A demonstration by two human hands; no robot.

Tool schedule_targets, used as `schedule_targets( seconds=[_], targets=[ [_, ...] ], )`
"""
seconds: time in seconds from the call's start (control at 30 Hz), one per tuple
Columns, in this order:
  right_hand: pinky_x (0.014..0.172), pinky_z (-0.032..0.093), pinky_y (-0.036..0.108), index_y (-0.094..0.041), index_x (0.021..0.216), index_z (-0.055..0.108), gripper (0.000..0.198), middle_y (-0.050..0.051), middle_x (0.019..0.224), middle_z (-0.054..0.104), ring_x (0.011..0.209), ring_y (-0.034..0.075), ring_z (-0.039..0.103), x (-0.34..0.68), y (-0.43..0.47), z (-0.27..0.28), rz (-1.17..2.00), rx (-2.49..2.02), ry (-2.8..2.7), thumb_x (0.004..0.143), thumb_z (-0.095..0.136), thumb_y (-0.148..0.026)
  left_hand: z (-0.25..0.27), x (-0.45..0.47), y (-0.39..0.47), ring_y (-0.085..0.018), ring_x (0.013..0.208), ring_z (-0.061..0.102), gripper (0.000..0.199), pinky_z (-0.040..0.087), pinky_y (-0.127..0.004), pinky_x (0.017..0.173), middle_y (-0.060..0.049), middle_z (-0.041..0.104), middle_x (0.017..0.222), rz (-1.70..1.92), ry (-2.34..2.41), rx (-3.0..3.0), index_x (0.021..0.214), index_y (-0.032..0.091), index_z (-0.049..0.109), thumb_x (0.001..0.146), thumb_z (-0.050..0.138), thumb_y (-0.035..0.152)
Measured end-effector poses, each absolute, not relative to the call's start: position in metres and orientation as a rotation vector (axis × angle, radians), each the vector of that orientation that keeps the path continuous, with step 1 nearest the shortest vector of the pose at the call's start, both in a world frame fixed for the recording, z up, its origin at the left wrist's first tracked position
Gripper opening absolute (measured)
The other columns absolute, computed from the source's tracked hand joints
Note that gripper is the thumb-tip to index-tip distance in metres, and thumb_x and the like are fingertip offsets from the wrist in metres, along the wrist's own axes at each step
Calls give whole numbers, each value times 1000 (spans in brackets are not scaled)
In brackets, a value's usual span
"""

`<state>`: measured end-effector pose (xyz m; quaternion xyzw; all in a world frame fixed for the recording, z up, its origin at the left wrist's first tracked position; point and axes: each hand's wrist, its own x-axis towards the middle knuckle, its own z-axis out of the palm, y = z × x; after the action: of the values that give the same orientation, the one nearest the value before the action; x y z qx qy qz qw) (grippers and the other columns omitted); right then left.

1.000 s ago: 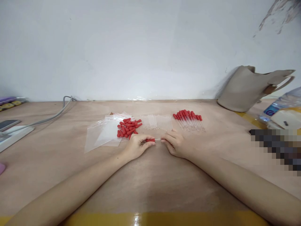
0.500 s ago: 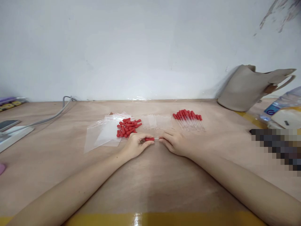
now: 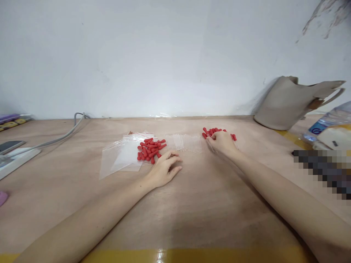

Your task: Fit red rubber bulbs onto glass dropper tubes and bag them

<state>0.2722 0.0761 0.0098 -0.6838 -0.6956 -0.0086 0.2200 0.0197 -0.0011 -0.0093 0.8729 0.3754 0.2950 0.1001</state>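
My left hand (image 3: 165,169) rests over the table with its fingers apart and nothing in them. Beside it lies a heap of red rubber dropper bulbs (image 3: 149,149). Thin clear glass tubes (image 3: 189,142) lie in a row between my hands. My right hand (image 3: 222,142) is at the group of red-capped droppers (image 3: 214,130) on the right, covering much of it. Its thumb and fingers are pinched on a dropper at the left side of that group; the clear stem shows below the fingertips, while the grip itself is partly hidden.
Clear plastic bags (image 3: 115,159) lie under and left of the bulbs. A grey cable (image 3: 60,138) and a phone (image 3: 11,146) are at the left. On the right stand a beige bag (image 3: 279,104) and a plastic bottle (image 3: 331,118). A white wall (image 3: 175,58) closes the back.
My right hand has carried the dropper from the middle to the group at the right. My left hand has let go of the red bulb and opened.
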Motion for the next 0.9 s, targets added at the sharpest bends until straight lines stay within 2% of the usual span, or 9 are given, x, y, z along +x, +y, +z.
schedule_targets(
  seconds=[0.13,0.23,0.3,0.43,0.5,0.67,0.8,0.9],
  targets=[
    [58,36,29,-15,66,63,26,9,68,61,68,21,57,267,87,2,-74,-2017,-1875,77,47,-32,-11,19,0,-18,90,54,19,47,-34,79,-7,52,108,853,1111,2570,99,19,60,81,53,22],
    [62,38,31,-15,81,65,26,11,79,62,78,25,58,261,87,-1,-118,-2101,-1828,77,46,-32,-12,19,0,-18,89,55,18,48,-33,78,-7,52,107,860,1097,2570,98,19,60,81,53,22],
    [65,39,33,-16,83,65,28,11,81,63,80,25,58,259,85,1,-76,-2150,-1810,77,46,-35,-12,19,0,-18,89,55,18,48,-33,78,-7,52,106,868,1087,2578,97,20,61,81,53,21],
    [67,39,33,-16,83,66,36,11,81,63,78,24,58,258,81,10,105,-2209,-1813,76,48,-46,-12,19,0,-18,90,55,17,48,-33,78,-7,52,106,868,1076,2586,97,19,60,81,52,21],
    [67,39,33,-16,83,66,38,11,81,62,79,24,58,259,79,13,90,-2233,-1805,76,47,-48,-12,19,0,-18,90,55,17,48,-33,78,-7,52,106,863,1071,2584,97,19,61,82,52,21],
    [64,39,33,-18,79,66,35,10,79,63,78,24,58,257,76,12,-86,-2170,-1837,77,45,-46,-12,19,1,-17,88,55,17,48,-31,76,-7,53,106,860,1072,2580,95,19,61,82,52,21],
    [61,39,32,-19,71,66,34,9,76,64,75,24,59,249,74,7,-24,-2081,-1892,76,46,-46,-11,20,0,-17,88,55,16,48,-31,77,-7,53,104,865,1062,2584,95,19,61,82,51,21],
    [59,39,32,-19,72,66,28,10,76,64,75,25,60,244,73,6,6,-2083,-1920,76,47,-40,-11,19,0,-17,86,56,16,48,-32,76,-7,53,104,860,1070,2575,94,19,62,82,51,21]
  ],
)
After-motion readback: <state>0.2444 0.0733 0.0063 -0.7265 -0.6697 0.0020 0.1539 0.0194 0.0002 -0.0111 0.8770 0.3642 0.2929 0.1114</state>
